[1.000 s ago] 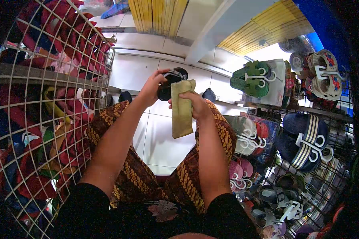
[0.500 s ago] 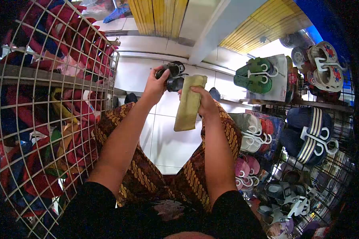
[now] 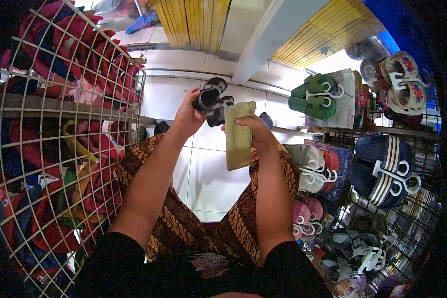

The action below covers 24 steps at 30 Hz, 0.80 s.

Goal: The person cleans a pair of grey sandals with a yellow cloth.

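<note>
A pair of dark sandals (image 3: 211,98) is gripped along its left side by my left hand (image 3: 189,115), above the white tiled floor. My right hand (image 3: 256,130) is closed round a folded yellow-green cloth (image 3: 239,144), thumb on top. The cloth's upper left edge overlaps or sits right beside the sandals; whether they touch is hard to tell. Below the hands are my knees in brown patterned trousers (image 3: 184,213).
A wire rack (image 3: 64,107) with red and blue footwear stands on the left. At the right, a black grid holds green sandals (image 3: 319,97), navy striped slippers (image 3: 385,170) and white patterned clogs (image 3: 405,84). Yellow slatted panels (image 3: 193,25) are beyond a rail.
The sandals have tilted and shifted slightly downward in my left hand. My right hand and the cloth have moved slightly down and to the right, and the cloth shows wider.
</note>
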### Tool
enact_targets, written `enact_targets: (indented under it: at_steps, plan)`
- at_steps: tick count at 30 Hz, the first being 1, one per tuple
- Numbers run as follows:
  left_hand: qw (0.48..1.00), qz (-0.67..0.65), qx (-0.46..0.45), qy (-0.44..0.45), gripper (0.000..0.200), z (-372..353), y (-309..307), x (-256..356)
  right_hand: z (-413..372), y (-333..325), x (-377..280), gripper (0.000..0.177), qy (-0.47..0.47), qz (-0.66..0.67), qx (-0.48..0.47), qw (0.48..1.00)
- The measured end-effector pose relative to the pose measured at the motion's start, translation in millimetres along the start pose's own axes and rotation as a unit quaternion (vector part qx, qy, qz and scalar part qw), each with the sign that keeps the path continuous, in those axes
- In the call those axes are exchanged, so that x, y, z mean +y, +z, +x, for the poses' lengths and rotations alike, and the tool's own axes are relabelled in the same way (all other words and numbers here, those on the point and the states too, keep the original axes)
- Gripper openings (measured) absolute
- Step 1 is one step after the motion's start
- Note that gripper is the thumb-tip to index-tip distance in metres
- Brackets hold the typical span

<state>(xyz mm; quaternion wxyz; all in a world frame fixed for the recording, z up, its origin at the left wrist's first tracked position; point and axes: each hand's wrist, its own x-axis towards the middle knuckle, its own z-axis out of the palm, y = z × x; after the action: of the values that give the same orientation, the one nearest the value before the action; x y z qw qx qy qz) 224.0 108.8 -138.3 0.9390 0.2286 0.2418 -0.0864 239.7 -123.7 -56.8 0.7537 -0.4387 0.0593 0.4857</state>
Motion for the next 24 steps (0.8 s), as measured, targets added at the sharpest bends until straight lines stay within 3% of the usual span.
enact_targets:
  at_steps: [3, 6, 9, 12, 13, 16, 17, 20, 21, 24]
  plan:
    - [0.998, -0.041, 0.037, 0.005, 0.021, -12.2, 18.7, -1.9, 6.7, -1.5, 4.8, 0.047, -0.020, -0.072, 0.033, 0.997]
    - [0.993, -0.102, 0.006, -0.057, 0.018, 0.8, 1.7, -3.9, 8.8, -1.2, 10.0, 0.047, -0.043, -0.128, 0.075, 0.988]
    - [0.996, -0.058, -0.019, -0.062, 0.012, -7.7, 5.8, -5.6, 3.0, 1.7, 5.3, 0.046, -0.023, -0.114, 0.055, 0.992]
    - [0.996, 0.018, -0.060, -0.058, 0.008, -7.9, 2.0, -1.7, -5.0, 8.5, -2.4, 0.038, -0.028, -0.158, 0.162, 0.974]
    - [0.998, 0.011, -0.010, -0.069, 0.009, -10.0, 9.3, -0.3, -7.7, 10.3, -9.0, 0.036, -0.033, -0.193, 0.150, 0.969]
    - [0.989, 0.142, 0.009, -0.033, 0.007, -0.1, -4.9, -8.8, -2.9, -2.2, -2.2, 0.035, -0.033, -0.197, 0.121, 0.972]
    - [0.965, 0.262, -0.005, -0.011, 0.006, -1.2, -11.7, -6.9, -1.3, -5.5, -1.3, 0.036, -0.025, -0.220, 0.119, 0.968]
    - [0.979, 0.200, -0.006, -0.036, 0.003, -4.0, -4.7, -6.0, -2.0, -9.7, -0.6, 0.036, -0.003, -0.258, 0.077, 0.963]
    - [0.992, 0.112, -0.015, -0.058, 0.015, -4.9, -0.5, -2.1, -0.2, -15.4, 2.3, 0.037, 0.003, -0.291, 0.062, 0.955]
    - [0.951, 0.293, 0.063, -0.075, 0.038, -14.8, 15.2, -1.3, 0.5, -21.2, 4.8, 0.040, 0.035, -0.336, 0.015, 0.941]
